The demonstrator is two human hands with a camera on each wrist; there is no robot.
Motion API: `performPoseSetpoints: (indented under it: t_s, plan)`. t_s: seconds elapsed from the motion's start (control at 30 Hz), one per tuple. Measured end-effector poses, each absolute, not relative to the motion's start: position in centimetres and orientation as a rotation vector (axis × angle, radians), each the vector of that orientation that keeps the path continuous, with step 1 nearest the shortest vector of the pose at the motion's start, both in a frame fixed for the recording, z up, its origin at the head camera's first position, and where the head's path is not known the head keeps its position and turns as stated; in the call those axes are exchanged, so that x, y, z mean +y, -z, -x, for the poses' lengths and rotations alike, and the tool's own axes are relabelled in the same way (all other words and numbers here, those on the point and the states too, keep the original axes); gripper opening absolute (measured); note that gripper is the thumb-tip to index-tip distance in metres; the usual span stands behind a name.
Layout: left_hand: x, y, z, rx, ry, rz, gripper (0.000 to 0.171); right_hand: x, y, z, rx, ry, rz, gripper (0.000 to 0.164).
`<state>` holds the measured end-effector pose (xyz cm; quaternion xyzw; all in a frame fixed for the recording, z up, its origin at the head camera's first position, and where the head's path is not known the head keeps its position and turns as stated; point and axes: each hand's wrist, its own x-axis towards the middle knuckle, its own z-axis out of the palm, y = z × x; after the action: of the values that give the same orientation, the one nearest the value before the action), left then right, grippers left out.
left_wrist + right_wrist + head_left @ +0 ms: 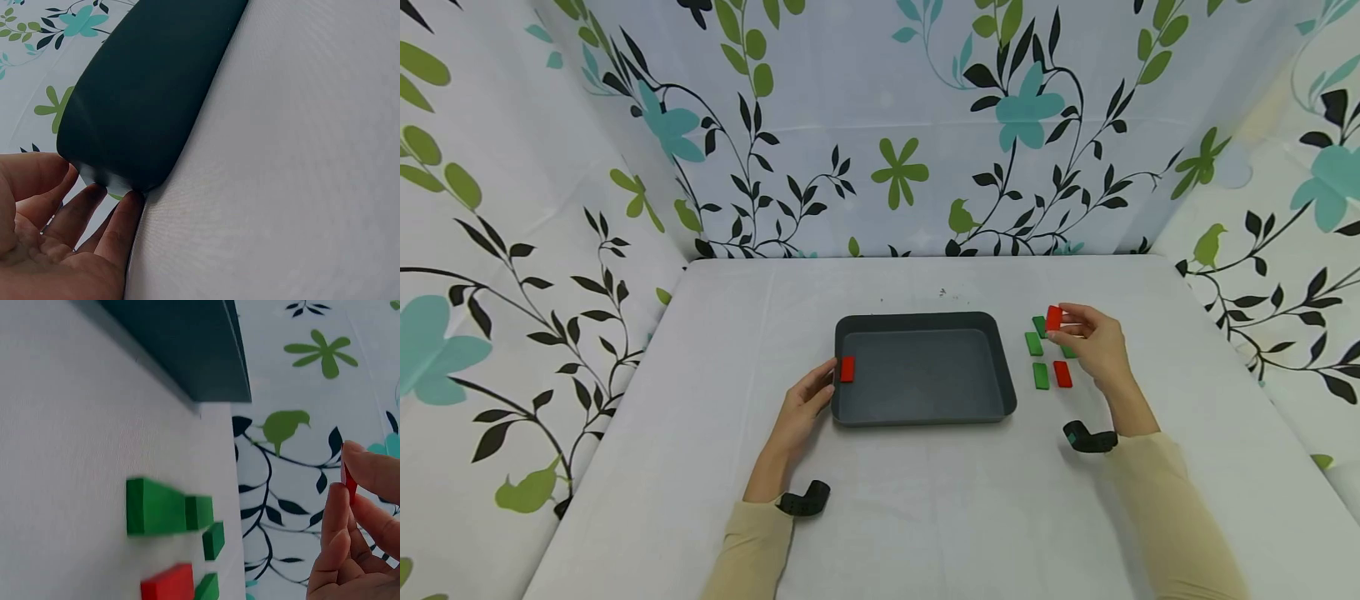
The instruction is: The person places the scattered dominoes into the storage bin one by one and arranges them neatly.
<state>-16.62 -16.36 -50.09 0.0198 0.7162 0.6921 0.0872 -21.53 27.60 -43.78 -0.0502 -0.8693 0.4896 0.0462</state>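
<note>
My right hand (1093, 342) pinches a red rectangular block (1054, 318) between thumb and fingertips, above several small blocks on the table. In the right wrist view, this red block (349, 478) shows edge-on. Below it are a green block (1033, 343), other green ones and another red block (1062, 374). A dark grey rectangular tray (925, 412) lies left of these blocks. One red block (847, 369) is inside it, against its left wall. My left hand (801, 408) touches the tray's left end from outside; in the left wrist view its fingertips (131, 199) rest against the outer wall.
A white cloth covers the table (910, 517). Behind and at both sides hang white curtains (865, 108) with leaf and flower prints. Black wrist cameras (805, 500) are strapped over both beige sleeves.
</note>
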Motion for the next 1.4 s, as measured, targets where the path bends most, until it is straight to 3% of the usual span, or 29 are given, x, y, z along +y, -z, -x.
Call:
performPoseSetpoints:
  t_s: [0.67,1.4]
  plan:
    - [-16.4,50.3,16.9,2.123,-2.105,-0.078,0.046,14.6,44.5,22.9,-2.666,-1.529,-0.313,0.051]
    - [-16.5,50.1,16.7,2.109,-2.117,-0.056,0.047,4.5,46.4,23.5,-2.888,-1.442,-0.418,0.046]
